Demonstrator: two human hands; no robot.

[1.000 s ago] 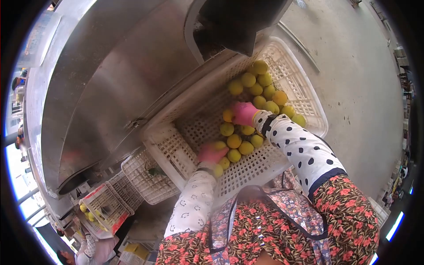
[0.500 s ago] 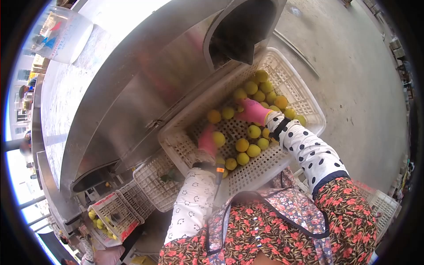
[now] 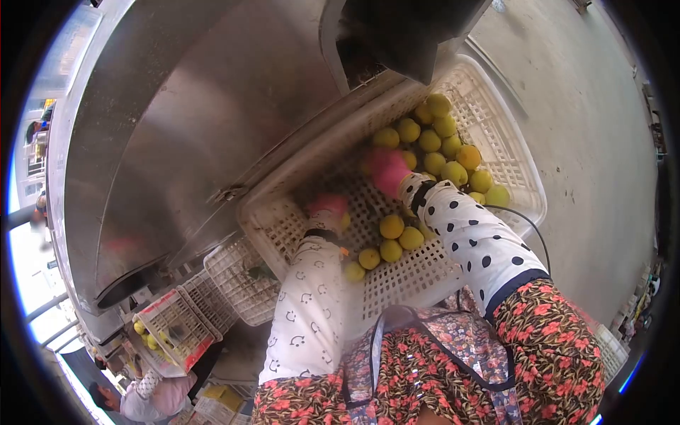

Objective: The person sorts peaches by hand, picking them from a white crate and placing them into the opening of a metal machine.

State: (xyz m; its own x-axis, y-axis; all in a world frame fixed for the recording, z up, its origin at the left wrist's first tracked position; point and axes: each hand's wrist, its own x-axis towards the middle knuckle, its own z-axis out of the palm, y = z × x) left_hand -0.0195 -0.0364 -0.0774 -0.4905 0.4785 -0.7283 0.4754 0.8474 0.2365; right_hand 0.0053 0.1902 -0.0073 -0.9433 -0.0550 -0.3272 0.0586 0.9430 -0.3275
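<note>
Both of my hands wear pink gloves and reach into a white perforated plastic crate [image 3: 535,184]. My left hand [image 3: 329,205] is over the crate's left part, with a yellow fruit [image 3: 346,221] partly showing beside it. Motion smears its fingers. My right hand [image 3: 388,172] is at the near edge of a pile of round yellow-green fruit [image 3: 433,163]. Its fingers are blurred too, and I cannot make out whether it holds a fruit. Several more fruits [image 3: 391,250] lie along the near side, some partly hidden by my right sleeve.
A curved metal machine wall [image 3: 191,142] runs along the crate's far side, with a dark chute [image 3: 397,42] above its far corner. Other crates [image 3: 244,283] stand at the lower left. A person [image 3: 156,397] is beyond them. Concrete floor [image 3: 581,142] lies at the right.
My left hand has moved farther into the crate, away from my body. My right hand has shifted slightly left. Two fruits from the far left side no longer show there. The view has shifted somewhat.
</note>
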